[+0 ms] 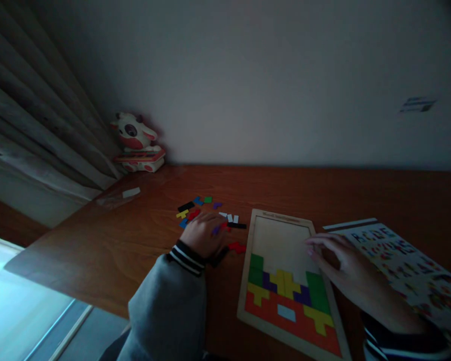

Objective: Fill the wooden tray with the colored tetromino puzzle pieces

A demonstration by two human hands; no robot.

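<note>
My left hand [205, 233] lies over a scatter of small coloured blocks; a purple piece [215, 230] shows at its fingers, whose grip is blurred. Around it are a yellow piece [182, 214], a black piece [186, 206], a green piece [208, 199] and white pieces [230, 218]. A wooden puzzle board [242, 296] stands to the right, its lower half filled with red, yellow, green, purple and white blocks. Over the board's right edge is my right hand [332, 253], thumb and fingers curved toward each other; whether anything is between the fingertips is unclear.
A printed sheet [389, 255] with letters and pictures lies right of the board, partly under my right forearm. A cow-shaped toy [135, 143] sits at the table's back left, by a curtain [41, 110]. A small white strip [131, 192] lies in front of it.
</note>
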